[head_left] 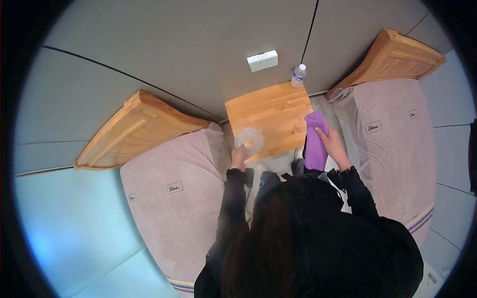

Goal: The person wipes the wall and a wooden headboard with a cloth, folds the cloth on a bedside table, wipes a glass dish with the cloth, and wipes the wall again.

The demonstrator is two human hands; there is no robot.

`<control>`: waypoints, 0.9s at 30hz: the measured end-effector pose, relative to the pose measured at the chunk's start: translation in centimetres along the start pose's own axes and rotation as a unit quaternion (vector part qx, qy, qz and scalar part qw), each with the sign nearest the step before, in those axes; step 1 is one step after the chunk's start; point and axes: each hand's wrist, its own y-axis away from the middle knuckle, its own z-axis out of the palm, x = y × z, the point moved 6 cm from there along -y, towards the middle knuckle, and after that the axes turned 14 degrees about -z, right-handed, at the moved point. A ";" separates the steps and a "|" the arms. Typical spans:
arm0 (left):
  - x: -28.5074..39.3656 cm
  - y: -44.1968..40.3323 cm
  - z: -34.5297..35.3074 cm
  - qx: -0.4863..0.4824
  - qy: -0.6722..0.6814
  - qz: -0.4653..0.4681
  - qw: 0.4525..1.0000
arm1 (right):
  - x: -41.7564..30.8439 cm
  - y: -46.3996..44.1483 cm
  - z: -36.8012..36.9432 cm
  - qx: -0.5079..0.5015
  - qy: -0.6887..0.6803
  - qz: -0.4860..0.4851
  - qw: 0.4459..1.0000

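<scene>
My left hand (238,157) is closed on the near edge of a clear, patterned round dish (252,135), held over the front left corner of a small wooden table (273,111). Whether the dish touches the tabletop I cannot tell. A folded purple cloth (315,149) hangs lengthwise from my right hand (335,147), which grips its right side with the thumb across the front. The cloth is off the table's right front corner, apart from the dish.
A water bottle (298,76) stands at the table's back right corner, below a white wall socket (262,60). Beds with pink covers flank the table, one on the left (174,169) and one on the right (392,144), each with a wooden headboard.
</scene>
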 end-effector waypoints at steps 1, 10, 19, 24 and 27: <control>-0.4 -0.9 -0.5 -0.019 -0.002 -0.012 1.000 | 0.8 0.2 0.1 0.008 0.004 0.007 1.000; -5.6 -8.3 -2.7 0.026 0.077 -0.090 0.993 | 4.2 2.4 -0.2 0.038 -0.005 0.088 0.995; -7.6 -13.2 -1.8 0.141 0.044 -0.121 0.982 | 7.9 5.7 -1.5 0.074 0.050 0.168 0.982; -7.1 -14.0 -1.5 0.181 0.000 -0.143 0.973 | 8.4 7.5 -2.2 0.093 0.024 0.214 0.972; -6.3 -14.3 -1.6 0.183 -0.012 -0.151 0.971 | 8.8 8.6 -2.9 0.128 -0.006 0.230 0.965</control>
